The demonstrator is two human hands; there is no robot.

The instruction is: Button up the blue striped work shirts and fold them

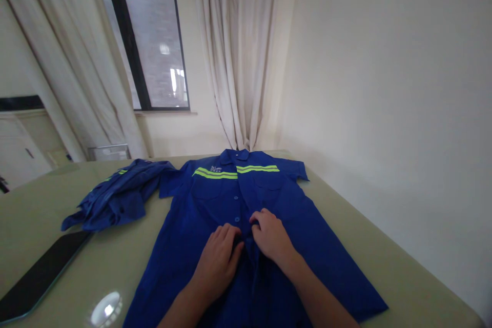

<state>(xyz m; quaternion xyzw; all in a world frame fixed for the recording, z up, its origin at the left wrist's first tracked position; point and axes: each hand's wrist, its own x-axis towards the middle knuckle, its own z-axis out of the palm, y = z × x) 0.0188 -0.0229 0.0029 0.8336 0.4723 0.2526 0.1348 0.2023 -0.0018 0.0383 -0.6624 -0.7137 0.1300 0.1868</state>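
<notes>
"What are the fingers doing?"

"From my end, the left hand (pixel 217 255) and right hand (pixel 272 237) meet at the shirt's (pixel 180 251) front opening, fingers curled against the cloth. I can't tell whether they pinch it; the tips are partly hidden."

"Why's it laid so?"

"It's spread front-up on the surface (pixel 111 261) beneath the fingers, collar (pixel 235 156) beyond them, presumably so I can reach both front edges. Two buttons (pixel 237 219) show just past the left fingertips."

"Containers?"

"Only a chest pocket (pixel 267 184) beyond the right fingers; its inside is hidden. Left of both hands lie a crumpled garment (pixel 119 200) and a black slab (pixel 42 274), perhaps there for room."
</notes>
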